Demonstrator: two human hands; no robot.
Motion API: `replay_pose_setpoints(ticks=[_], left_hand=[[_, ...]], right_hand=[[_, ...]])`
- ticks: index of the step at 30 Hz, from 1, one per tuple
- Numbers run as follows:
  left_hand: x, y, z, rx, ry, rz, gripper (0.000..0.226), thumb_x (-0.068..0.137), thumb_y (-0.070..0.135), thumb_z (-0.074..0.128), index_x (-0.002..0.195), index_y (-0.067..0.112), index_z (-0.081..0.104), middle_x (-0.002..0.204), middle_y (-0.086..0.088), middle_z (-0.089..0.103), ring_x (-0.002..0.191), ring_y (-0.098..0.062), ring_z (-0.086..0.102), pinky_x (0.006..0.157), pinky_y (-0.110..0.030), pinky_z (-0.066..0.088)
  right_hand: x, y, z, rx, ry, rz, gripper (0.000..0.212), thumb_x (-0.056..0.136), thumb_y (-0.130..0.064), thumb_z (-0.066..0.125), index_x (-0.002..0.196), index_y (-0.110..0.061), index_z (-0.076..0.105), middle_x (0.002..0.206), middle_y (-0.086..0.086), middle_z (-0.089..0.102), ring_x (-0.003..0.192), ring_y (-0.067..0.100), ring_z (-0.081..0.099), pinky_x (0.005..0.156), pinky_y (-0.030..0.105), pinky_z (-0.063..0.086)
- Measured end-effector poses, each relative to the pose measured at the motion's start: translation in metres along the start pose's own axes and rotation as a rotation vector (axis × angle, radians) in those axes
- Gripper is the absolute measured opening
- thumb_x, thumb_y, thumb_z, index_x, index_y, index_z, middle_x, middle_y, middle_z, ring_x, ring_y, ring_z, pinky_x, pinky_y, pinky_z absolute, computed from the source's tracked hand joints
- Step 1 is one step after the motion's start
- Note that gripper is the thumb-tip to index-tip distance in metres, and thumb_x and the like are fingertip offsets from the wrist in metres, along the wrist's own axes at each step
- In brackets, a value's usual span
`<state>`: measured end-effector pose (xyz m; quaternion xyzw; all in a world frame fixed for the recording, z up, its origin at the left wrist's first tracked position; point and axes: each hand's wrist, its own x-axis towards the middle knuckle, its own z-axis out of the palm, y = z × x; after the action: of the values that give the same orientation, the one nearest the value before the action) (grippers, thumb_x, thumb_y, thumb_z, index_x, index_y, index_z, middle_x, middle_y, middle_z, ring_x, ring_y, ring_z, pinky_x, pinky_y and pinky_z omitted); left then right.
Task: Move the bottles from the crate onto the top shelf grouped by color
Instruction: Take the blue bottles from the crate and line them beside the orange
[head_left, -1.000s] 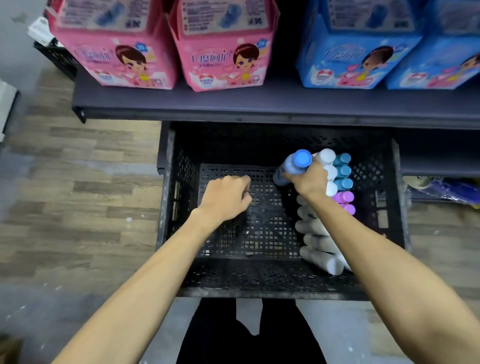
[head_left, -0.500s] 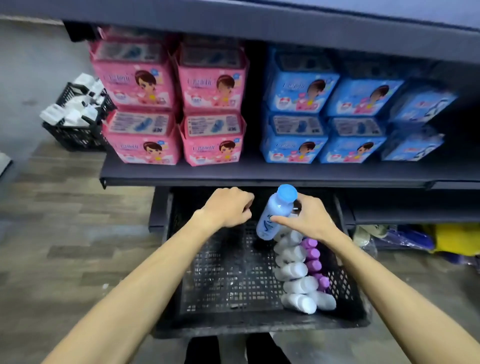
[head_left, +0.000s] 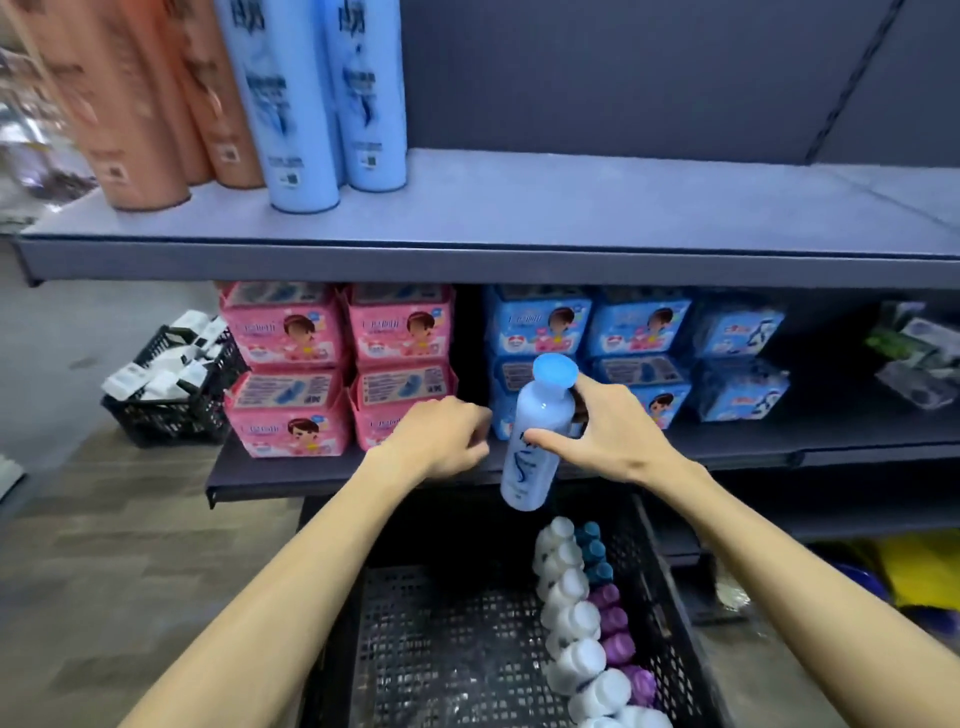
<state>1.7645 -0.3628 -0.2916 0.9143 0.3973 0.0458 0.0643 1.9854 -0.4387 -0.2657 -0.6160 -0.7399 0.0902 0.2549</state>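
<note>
In a black plastic crate (head_left: 405, 649) on the shop floor, a row of white-capped bottles (head_left: 571, 618) lies near the right wall, with teal-capped bottles (head_left: 592, 551) and purple-capped bottles (head_left: 615, 623) tucked beyond them. Above the crate, the person's right hand (head_left: 618, 441) has its grip closed round the middle of a pale blue bottle (head_left: 535, 447) with a blue cap. The thumb lies across the front and the fingers sit behind, and the bottle is tilted and clear of everything else. The left hand (head_left: 441, 441), just beside it, has its fingers curled in and holds nothing. Beyond the hands, pink packs (head_left: 337, 364) and blue packs (head_left: 639, 338) fill the middle shelf (head_left: 311, 483). Higher up, the top shelf (head_left: 571, 208) carries tall orange bottles (head_left: 140, 104) at the left and tall blue bottles (head_left: 332, 104) next to them. The one-handed hold on a smooth bottle could slip on the lift. The shelf's front lip could catch the bottle, and a careless set-down beside the standing blue ones could topple them.
</note>
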Motion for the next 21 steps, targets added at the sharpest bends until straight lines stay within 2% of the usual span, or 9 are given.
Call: replay_pose_setpoints(ticks=[6,9,14,18,21], left_hand=[[0.004,0.016,-0.033,0.063,0.095,0.046,0.013,0.084,0.033,0.052,0.087,0.021,0.055,0.09,-0.002,0.067,0.086,-0.031,0.062,0.064,-0.035,0.041],[0.002,0.021,-0.045,0.08,0.117,0.054,0.012,0.085,0.033,0.052,0.086,0.022,0.054,0.088,-0.001,0.066,0.084,-0.03,0.061,0.06,-0.034,0.038],[-0.002,0.023,-0.069,0.111,0.182,0.066,0.012,0.085,0.034,0.051,0.085,0.022,0.053,0.086,0.0,0.065,0.083,-0.03,0.061,0.06,-0.034,0.041],[-0.008,0.026,-0.094,0.159,0.202,0.095,0.008,0.087,0.034,0.05,0.086,0.025,0.05,0.09,0.004,0.064,0.085,-0.023,0.06,0.064,-0.031,0.029],[-0.014,0.026,-0.11,0.181,0.244,0.119,0.009,0.087,0.035,0.049,0.086,0.026,0.049,0.088,0.006,0.062,0.085,-0.021,0.059,0.062,-0.03,0.03]], right_hand=[[0.022,-0.013,-0.04,-0.01,0.066,-0.054,0.057,0.074,-0.07,0.063,0.108,-0.024,0.058,0.081,-0.006,0.069,0.071,0.015,0.061,0.073,0.038,0.051],[0.029,-0.019,-0.054,0.008,0.082,-0.084,0.059,0.073,-0.07,0.062,0.108,-0.023,0.058,0.083,-0.004,0.07,0.073,0.017,0.064,0.073,0.04,0.053],[0.039,-0.034,-0.078,0.005,0.117,-0.137,0.051,0.073,-0.066,0.064,0.102,-0.024,0.058,0.079,-0.005,0.07,0.07,0.016,0.065,0.069,0.038,0.053],[0.038,-0.055,-0.092,-0.038,0.128,-0.201,0.044,0.074,-0.06,0.067,0.097,-0.023,0.059,0.067,-0.008,0.061,0.058,0.011,0.053,0.059,0.03,0.045],[0.038,-0.07,-0.105,0.001,0.144,-0.224,0.042,0.074,-0.056,0.068,0.098,-0.023,0.06,0.072,-0.009,0.063,0.061,0.011,0.054,0.06,0.03,0.046]])
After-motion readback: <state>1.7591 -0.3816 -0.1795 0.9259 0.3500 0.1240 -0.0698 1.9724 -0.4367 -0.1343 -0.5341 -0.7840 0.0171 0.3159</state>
